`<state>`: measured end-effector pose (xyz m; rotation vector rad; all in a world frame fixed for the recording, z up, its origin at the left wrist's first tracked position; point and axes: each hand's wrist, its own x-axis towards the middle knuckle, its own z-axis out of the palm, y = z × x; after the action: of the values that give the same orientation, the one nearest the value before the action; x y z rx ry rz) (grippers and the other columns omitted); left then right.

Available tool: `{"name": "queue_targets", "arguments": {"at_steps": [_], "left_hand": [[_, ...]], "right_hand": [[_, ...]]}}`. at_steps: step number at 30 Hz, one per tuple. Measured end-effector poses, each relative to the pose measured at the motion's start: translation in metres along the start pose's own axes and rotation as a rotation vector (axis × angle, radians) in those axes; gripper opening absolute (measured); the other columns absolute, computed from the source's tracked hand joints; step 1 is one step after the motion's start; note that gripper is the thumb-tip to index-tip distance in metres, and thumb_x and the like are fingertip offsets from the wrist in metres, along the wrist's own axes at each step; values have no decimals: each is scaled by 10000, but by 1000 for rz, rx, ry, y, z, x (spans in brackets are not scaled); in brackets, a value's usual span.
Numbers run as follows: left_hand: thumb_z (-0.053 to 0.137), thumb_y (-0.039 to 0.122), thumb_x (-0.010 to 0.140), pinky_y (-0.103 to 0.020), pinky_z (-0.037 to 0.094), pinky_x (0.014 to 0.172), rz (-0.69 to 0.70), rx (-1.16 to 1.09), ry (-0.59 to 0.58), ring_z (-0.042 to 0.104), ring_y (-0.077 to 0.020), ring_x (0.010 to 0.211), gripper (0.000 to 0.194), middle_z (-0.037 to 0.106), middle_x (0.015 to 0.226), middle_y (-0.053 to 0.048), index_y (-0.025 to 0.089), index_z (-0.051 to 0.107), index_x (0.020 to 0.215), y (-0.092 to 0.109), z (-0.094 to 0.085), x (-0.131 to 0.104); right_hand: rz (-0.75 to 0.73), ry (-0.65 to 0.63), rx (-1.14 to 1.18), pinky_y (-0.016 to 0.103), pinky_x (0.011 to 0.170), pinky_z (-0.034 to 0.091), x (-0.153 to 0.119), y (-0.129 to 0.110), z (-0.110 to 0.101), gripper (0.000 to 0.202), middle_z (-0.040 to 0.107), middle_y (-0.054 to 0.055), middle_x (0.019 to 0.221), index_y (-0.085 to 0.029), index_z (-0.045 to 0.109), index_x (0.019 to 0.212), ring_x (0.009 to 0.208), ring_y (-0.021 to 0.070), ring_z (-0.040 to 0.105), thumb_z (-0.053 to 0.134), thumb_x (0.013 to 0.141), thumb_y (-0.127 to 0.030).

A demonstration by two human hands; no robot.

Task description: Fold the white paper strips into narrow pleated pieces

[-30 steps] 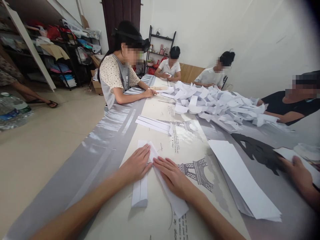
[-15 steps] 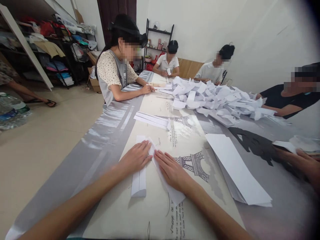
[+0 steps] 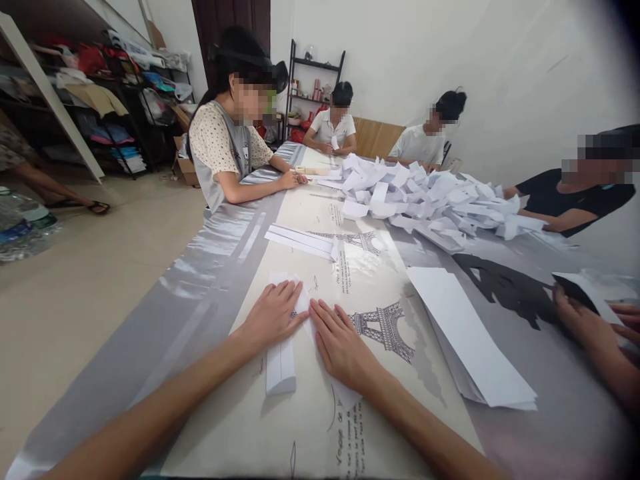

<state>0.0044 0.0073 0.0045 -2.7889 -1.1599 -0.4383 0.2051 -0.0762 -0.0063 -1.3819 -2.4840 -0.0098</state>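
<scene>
My left hand [image 3: 273, 312] lies palm down with fingers stretched over a white folded paper strip [image 3: 280, 370], which shows a crease line along its length. Beside it, my right hand [image 3: 341, 343] rests flat along a second white paper strip [image 3: 303, 304], set at a slant. The upper end of this slanted strip shows between both hands' fingertips; its lower end sticks out beneath my right palm. Most of each strip is covered by my hands. Farther up the table lies another folded strip [image 3: 300, 241], apart from my hands.
A stack of white paper sheets [image 3: 473, 340] lies right of my hands. Behind it is a large heap of folded paper pieces [image 3: 430, 197]. Several people sit around the table. At the right edge, a co-worker's hand [image 3: 583, 327] holds a dark and white sheet.
My hands stay pressed on the strips with only slight finger movement. The view has shifted slightly. The co-worker's hands at right have come farther into view with the sheet.
</scene>
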Motion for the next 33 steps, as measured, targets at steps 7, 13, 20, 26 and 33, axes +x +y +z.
{"name": "queue_targets", "arguments": {"at_steps": [7,13,20,26,33], "left_hand": [[374,501,1047,-460,383,988,26,50,-67,561,-329,1190,578,596,1343,-184,108,454,1464,-4,-7,5],[404,506,1030,-480,353,1036,23,20,-49,557,-325,1178,580,592,1328,-165,134,433,1474,-7,-4,5],[400,544,1025,-488,335,1073,29,-9,-22,558,-319,1165,597,594,1327,-151,174,426,1493,-14,5,3],[362,574,1033,-495,316,1110,32,-4,-11,508,-336,1311,636,410,1587,-165,154,419,1508,-17,11,0],[353,597,1024,-517,348,1090,35,18,-19,519,-348,1285,651,440,1570,-171,154,466,1488,-16,7,2]], "right_hand": [[8,4,16,569,1221,324,-6,-3,-6,590,385,146,1613,-139,230,1618,1515,286,322,333,1037,-151],[-2,16,-54,595,1179,383,-64,-20,-17,720,370,140,1614,-155,67,1648,1499,324,346,402,1010,-150],[-26,88,-191,546,963,569,-135,-34,-18,818,538,187,1476,-75,97,1639,1289,370,606,510,980,-329],[-41,159,-129,506,989,541,-132,-28,-28,530,705,107,1307,-198,477,1494,1167,315,689,557,971,-239],[87,93,-75,402,690,511,-22,-8,-39,389,585,22,598,-236,569,662,618,215,589,442,1021,-159]]}}
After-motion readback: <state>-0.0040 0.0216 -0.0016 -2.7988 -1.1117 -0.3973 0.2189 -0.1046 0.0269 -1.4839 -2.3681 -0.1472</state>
